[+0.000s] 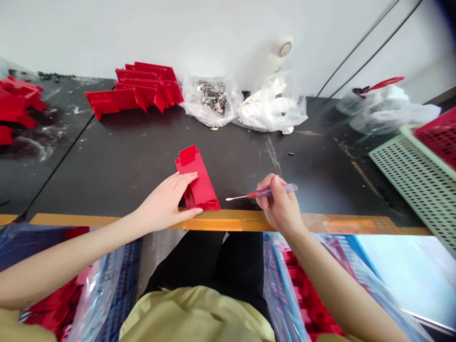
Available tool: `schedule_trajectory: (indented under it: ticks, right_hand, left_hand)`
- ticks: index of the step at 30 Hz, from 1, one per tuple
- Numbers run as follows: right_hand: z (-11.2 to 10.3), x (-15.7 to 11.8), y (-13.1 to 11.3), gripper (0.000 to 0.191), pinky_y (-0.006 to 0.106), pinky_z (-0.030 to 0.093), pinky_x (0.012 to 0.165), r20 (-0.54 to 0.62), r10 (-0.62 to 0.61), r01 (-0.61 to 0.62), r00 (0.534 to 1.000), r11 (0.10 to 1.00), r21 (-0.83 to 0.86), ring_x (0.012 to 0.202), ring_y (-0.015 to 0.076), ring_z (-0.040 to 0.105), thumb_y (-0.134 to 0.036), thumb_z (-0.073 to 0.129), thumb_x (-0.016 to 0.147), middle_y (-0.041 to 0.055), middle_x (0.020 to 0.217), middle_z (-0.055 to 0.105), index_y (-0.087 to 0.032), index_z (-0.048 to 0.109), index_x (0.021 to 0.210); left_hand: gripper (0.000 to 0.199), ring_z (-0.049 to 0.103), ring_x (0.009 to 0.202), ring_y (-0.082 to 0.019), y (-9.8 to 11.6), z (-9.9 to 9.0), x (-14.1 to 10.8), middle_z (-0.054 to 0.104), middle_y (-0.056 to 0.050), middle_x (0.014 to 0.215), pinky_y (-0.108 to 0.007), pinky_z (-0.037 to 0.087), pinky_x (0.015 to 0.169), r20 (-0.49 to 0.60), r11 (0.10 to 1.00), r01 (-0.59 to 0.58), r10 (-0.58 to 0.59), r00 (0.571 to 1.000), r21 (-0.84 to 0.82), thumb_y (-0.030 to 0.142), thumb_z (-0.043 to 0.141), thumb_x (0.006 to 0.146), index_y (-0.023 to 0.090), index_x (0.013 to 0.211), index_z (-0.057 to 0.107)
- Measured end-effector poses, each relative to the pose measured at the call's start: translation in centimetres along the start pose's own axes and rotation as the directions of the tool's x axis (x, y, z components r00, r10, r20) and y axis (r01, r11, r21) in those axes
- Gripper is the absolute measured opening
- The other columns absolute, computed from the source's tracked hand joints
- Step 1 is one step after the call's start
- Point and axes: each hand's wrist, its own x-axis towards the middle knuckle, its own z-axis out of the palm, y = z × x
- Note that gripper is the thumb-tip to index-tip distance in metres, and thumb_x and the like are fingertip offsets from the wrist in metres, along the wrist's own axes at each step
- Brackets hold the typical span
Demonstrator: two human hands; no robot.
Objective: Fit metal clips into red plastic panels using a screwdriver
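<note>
My left hand (pixel 166 202) lies over a red moulded plastic part (pixel 197 180), pressing it down on the black tabletop (pixel 231 161) close to the front edge. The part has a raised square tab at its far end and small holes along its side. My right hand (pixel 280 202) grips a small screwdriver (pixel 265 192) with a translucent purple handle and a red collar. Its thin metal shaft points left toward the red part, with the tip a short way from it and not touching.
Stacked red parts (pixel 133 88) and a transparent bag of metal pieces (pixel 213 97) lie at the table's far side, beside a bag of white items (pixel 272 108). A green perforated tray (pixel 416 183) sits right. Crates of red parts (pixel 306 285) stand below the yellow-edged table.
</note>
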Motion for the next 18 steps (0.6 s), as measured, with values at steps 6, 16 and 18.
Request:
schedule_trajectory:
  ticks: [6, 16, 18]
  right_hand:
    - [0.6, 1.2, -0.6, 0.026, 0.019, 0.045, 0.043, 0.087, 0.076, -0.082, 0.993, 0.995, 0.062, 0.051, 0.0108, 0.06, -0.046, 0.077, 0.073, 0.0001, 0.062, 0.069, -0.022, 0.073, 0.081]
    - [0.4, 1.6, -1.7, 0.022, 0.021, 0.051, 0.067, 0.658, 0.083, 0.32, 0.748, 0.824, -0.467, 0.077, 0.011, 0.066, -0.021, 0.064, 0.089, 0.0029, 0.089, 0.072, -0.024, 0.074, 0.108]
    - [0.8, 1.8, -1.6, 0.02, 0.02, 0.05, 0.062, 0.677, 0.023, 0.392, 0.736, 0.8, -0.454, 0.07, 0.01, 0.065, -0.019, 0.067, 0.087, 0.0021, 0.084, 0.072, -0.022, 0.075, 0.105]
  left_hand:
    - [0.068, 0.049, 0.135, -0.03, -0.7, 1.1, 0.0, 0.052, -0.021, 0.144, -0.054, 0.031, 0.119, 0.043, 1.0, -0.02, 0.02, 0.999, -0.018, 0.051, 0.056, 0.092, 0.009, 0.143, 0.039]
    - [0.063, 0.049, 0.136, -0.029, -0.5, -0.2, -0.2, 0.054, -0.021, 0.142, -0.051, 0.033, 0.119, 0.113, 0.994, -0.105, 0.106, 0.988, -0.015, 0.041, 0.055, 0.094, 0.007, 0.144, 0.036]
    - [0.064, 0.049, 0.135, -0.029, -0.5, -0.3, -0.2, 0.055, -0.02, 0.141, -0.052, 0.032, 0.119, 0.116, 0.994, -0.102, 0.105, 0.988, -0.027, 0.043, 0.055, 0.093, 0.008, 0.143, 0.036]
